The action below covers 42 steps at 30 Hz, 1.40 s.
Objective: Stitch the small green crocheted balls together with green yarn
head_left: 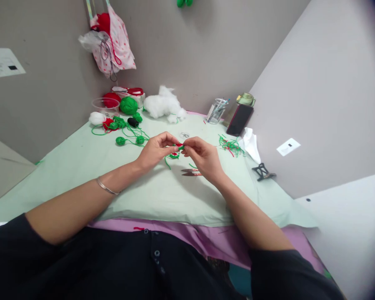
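Note:
Between my two hands, above the middle of the table, is a small red and green crochet piece (179,145). My left hand (158,149) pinches its left side between thumb and fingers. From the right, my right hand (203,156) has its fingertips closed on the other side; whether they also hold a hook or needle is too small to tell. Just below lies another red and green yarn piece (174,156) with a green tail. Thread snips (190,172) rest on the table, their handle end hidden beneath my right hand.
Green yarn balls (128,106), white stuffing (164,103) and a clear tub (105,106) stand at the back. To the right are a pen cup (217,111), a phone (240,119), yarn scraps (231,146), white tissue (250,143) and a black claw clip (263,171). Walls enclose the table.

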Each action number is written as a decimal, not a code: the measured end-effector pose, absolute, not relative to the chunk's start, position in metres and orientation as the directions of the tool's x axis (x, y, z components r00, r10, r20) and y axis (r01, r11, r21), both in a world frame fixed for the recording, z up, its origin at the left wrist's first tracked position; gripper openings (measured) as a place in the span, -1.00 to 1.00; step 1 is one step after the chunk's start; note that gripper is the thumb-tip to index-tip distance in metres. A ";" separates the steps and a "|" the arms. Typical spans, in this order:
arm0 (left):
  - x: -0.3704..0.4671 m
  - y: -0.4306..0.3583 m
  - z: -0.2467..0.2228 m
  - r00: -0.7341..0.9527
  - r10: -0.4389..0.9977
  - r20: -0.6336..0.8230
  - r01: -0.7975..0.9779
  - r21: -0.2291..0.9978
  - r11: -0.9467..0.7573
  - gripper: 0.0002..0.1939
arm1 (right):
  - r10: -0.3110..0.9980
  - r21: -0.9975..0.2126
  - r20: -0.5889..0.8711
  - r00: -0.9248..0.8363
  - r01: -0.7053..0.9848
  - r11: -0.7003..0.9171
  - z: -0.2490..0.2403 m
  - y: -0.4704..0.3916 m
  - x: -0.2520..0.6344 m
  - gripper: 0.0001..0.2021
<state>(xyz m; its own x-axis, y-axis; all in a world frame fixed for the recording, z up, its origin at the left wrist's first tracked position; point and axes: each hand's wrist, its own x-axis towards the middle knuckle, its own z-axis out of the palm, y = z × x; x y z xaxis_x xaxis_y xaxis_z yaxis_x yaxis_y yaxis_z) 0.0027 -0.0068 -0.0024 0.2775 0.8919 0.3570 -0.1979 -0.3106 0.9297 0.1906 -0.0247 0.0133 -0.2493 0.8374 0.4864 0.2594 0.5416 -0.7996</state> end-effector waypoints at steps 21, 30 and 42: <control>0.005 -0.009 0.000 0.334 0.931 0.150 -0.352 0.936 -0.025 -0.65 | 0.624 -0.333 0.654 -0.428 0.578 0.745 0.005 -0.024 0.194 -0.95; 0.005 -0.011 0.003 0.342 0.925 0.163 -0.326 0.944 -0.045 -0.64 | 0.514 -0.109 0.718 -0.470 0.654 0.749 0.016 -0.032 0.193 -0.84; -0.001 0.001 -0.003 0.222 0.963 0.151 -0.215 0.971 -0.103 -0.76 | 0.804 -0.848 0.454 -0.385 0.090 0.522 0.047 -0.044 0.213 -0.68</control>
